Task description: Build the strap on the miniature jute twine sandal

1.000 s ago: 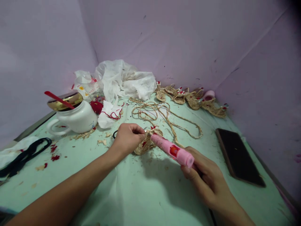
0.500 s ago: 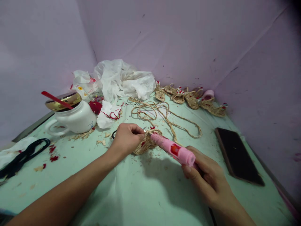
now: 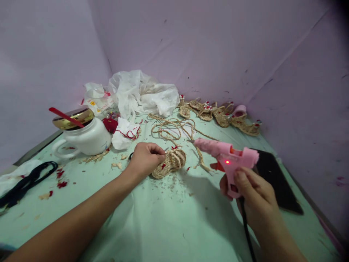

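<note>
A small woven straw slipper (image 3: 173, 163) with red bits on it lies on the table in front of me. My left hand (image 3: 148, 156) is closed in a pinch at its left edge, fingertips touching or just above the straw; what they hold is hidden. Part of a black loop (image 3: 131, 155) shows behind that hand. My right hand (image 3: 253, 189) is wrapped round the handle of a pink glue gun (image 3: 231, 158), its red light lit and a black cord hanging below. The nozzle points left, apart from the slipper.
Braided straw cord (image 3: 177, 133) lies loose behind the slipper. Several finished straw slippers (image 3: 205, 113) line the back wall. A dark phone (image 3: 275, 182) is at right. At left are a white mug (image 3: 88, 138), a white plastic bag (image 3: 144, 92) and black cord (image 3: 29, 182).
My right hand has drawn the glue gun back to the right, away from the slipper, and turned it so its side shows. My left hand has barely moved.
</note>
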{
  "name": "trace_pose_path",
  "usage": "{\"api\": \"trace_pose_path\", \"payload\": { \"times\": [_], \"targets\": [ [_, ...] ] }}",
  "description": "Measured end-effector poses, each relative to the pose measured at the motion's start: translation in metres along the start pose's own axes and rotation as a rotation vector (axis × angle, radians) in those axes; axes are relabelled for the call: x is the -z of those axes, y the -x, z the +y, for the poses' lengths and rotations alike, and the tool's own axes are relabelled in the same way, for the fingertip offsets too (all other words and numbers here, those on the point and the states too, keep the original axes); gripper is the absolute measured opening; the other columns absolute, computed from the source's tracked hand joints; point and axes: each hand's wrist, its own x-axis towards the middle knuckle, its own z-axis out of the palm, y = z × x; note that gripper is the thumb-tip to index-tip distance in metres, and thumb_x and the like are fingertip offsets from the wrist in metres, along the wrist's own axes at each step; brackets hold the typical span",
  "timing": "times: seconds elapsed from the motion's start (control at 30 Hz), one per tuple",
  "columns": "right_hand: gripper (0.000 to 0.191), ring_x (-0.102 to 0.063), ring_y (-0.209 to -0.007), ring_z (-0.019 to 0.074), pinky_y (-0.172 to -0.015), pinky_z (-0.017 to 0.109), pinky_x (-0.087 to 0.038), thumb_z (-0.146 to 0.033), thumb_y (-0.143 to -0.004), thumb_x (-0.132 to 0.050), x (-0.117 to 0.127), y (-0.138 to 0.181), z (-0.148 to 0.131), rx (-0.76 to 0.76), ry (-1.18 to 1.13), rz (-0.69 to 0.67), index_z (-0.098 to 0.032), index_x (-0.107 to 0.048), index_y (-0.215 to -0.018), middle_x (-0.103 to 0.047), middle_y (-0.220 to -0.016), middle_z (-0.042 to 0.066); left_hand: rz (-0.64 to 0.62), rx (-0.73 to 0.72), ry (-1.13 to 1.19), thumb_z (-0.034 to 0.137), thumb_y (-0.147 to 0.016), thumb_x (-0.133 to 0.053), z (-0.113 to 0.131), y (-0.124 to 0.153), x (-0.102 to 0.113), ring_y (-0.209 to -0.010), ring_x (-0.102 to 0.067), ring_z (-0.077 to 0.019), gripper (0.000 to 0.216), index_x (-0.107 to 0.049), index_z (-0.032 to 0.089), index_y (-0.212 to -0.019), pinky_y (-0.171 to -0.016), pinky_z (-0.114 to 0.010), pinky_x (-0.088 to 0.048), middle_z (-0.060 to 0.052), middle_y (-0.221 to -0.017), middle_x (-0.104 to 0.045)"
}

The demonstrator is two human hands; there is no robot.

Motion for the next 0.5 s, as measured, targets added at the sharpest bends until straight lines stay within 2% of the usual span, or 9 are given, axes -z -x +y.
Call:
{"api": "trace_pose_path", "payload": {
  "times": [0.17,0.27,0.3,0.37,0.43,0.5],
  "targets": [
    [0.028,-0.053,-0.043,0.0142,-0.041,0.026,-0.047,-0.044,-0.077,-0.051,0.000,-0.024,0.018,-0.257,-0.272,0.151,-0.019,-0.062,-0.084,-0.062,-0.058,0.002,-0.021,0.033,0.038,0.018,-0.048,-0.064,0.003,0.003,-0.001,-0.045,-0.047,-0.0084,0.009,-0.062,0.012,-0.055,-0.045,-0.020,-0.036,0.001,-0.049,-0.057],
    [0.030,-0.055,-0.043,0.0148,-0.041,0.027,-0.048,-0.043,-0.080,-0.046,0.001,-0.041,0.030,-0.382,-0.289,0.197,-0.018,-0.063,-0.081,-0.061,-0.055,0.002,-0.059,0.054,0.079,0.017,-0.047,-0.064,0.004,0.005,-0.001,-0.045,-0.046,-0.0082,0.009,-0.062,0.012,-0.055,-0.045,-0.020,-0.036,0.001,-0.048,-0.057],
    [0.032,-0.054,-0.042,0.0151,-0.041,0.028,-0.048,-0.043,-0.081,-0.043,0.003,-0.045,0.032,-0.398,-0.250,0.197,-0.018,-0.063,-0.077,-0.060,-0.053,0.003,-0.076,0.059,0.091,0.017,-0.047,-0.064,0.005,0.005,-0.001,-0.045,-0.046,-0.0081,0.009,-0.063,0.012,-0.055,-0.046,-0.020,-0.036,0.001,-0.048,-0.057],
    [0.036,-0.052,-0.039,0.0155,-0.038,0.028,-0.045,-0.043,-0.081,-0.041,0.011,-0.050,0.032,-0.371,-0.028,0.175,-0.017,-0.062,-0.066,-0.057,-0.048,0.003,-0.104,0.062,0.086,0.017,-0.048,-0.064,0.004,0.005,-0.001,-0.045,-0.046,-0.0081,0.008,-0.063,0.012,-0.055,-0.046,-0.020,-0.035,0.002,-0.048,-0.057],
    [0.036,-0.050,-0.037,0.0158,-0.036,0.028,-0.040,-0.043,-0.077,-0.046,0.021,-0.049,0.024,-0.294,0.307,0.160,-0.018,-0.059,-0.054,-0.051,-0.041,0.001,-0.131,0.047,0.058,0.017,-0.049,-0.063,0.003,0.004,0.000,-0.045,-0.045,-0.0080,0.008,-0.063,0.012,-0.055,-0.046,-0.020,-0.035,0.002,-0.048,-0.056],
    [0.027,-0.051,-0.042,0.0178,-0.039,0.028,-0.039,-0.039,-0.069,-0.058,0.027,-0.043,0.011,-0.250,0.463,0.206,-0.018,-0.059,-0.051,-0.049,-0.040,0.001,-0.169,0.030,0.033,0.018,-0.051,-0.061,0.002,0.004,0.000,-0.046,-0.044,-0.0078,0.008,-0.063,0.012,-0.056,-0.046,-0.020,-0.034,0.002,-0.048,-0.055]
  ]
}}
